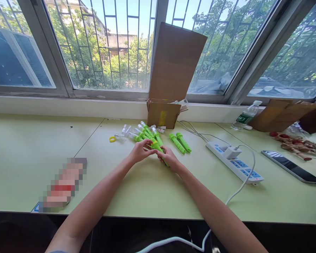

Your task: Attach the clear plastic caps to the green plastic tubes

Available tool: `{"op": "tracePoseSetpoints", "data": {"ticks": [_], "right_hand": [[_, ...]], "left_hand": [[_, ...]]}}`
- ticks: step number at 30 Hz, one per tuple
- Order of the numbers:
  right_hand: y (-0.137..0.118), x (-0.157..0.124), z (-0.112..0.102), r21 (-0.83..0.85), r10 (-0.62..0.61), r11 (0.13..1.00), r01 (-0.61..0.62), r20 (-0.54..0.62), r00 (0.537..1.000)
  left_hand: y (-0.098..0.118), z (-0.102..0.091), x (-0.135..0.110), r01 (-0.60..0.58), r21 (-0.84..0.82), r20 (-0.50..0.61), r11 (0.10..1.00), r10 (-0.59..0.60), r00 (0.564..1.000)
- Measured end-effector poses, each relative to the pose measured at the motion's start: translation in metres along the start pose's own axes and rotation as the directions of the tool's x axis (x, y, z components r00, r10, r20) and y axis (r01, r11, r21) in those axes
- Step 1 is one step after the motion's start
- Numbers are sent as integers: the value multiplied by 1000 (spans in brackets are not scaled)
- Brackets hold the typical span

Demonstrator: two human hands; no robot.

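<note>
Between my two hands is a bright green plastic tube (pixel 156 146) with a yellow ring near its upper end. My left hand (pixel 140 152) closes its fingers on the ring end. Lower down, my right hand (pixel 170 159) wraps round the tube, and its far end shows beneath the fingers. Just beyond my hands lie several similar green tubes (pixel 146 131) with clear tips. Two green tubes without clear tips (pixel 177 143) rest side by side to the right. Small clear plastic caps (pixel 125 130) and a loose yellow ring (pixel 112 139) lie to the left.
An open cardboard box (pixel 162 114) stands against the window wall. On the right are a white power strip (pixel 234 163) with cables, a phone (pixel 292 167), a water bottle (pixel 247 116) and wooden pieces (pixel 296 144). A blurred flat item (pixel 64 184) lies left.
</note>
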State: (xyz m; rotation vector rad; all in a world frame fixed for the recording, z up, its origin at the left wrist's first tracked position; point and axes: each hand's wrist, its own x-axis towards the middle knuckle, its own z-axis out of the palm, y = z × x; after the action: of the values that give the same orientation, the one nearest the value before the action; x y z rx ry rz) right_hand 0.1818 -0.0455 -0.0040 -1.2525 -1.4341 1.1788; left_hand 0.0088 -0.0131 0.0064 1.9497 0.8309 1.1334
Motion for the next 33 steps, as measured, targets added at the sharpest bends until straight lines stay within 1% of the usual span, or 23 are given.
{"op": "tracePoseSetpoints", "data": {"ticks": [5,19,26,29,33], "right_hand": [[2,0,2,-30,-24,999,24,-28,999],[2,1,1,28,-47,999,47,15,999],[1,0,3,21,-39,999,38,11,999],[1,0,3,-6,-60,998,60,-10,998],[1,-1,4,-46,-50,998,45,-99,994]], "left_hand": [[1,-1,0,5,9,7,1000,-5,1000],[0,0,0,9,29,6,1000,-9,1000],[3,0,0,11,6,17,1000,-11,1000],[4,1,0,13,-18,17,1000,-12,1000],[5,2,-1,7,-45,11,999,-7,1000]]}}
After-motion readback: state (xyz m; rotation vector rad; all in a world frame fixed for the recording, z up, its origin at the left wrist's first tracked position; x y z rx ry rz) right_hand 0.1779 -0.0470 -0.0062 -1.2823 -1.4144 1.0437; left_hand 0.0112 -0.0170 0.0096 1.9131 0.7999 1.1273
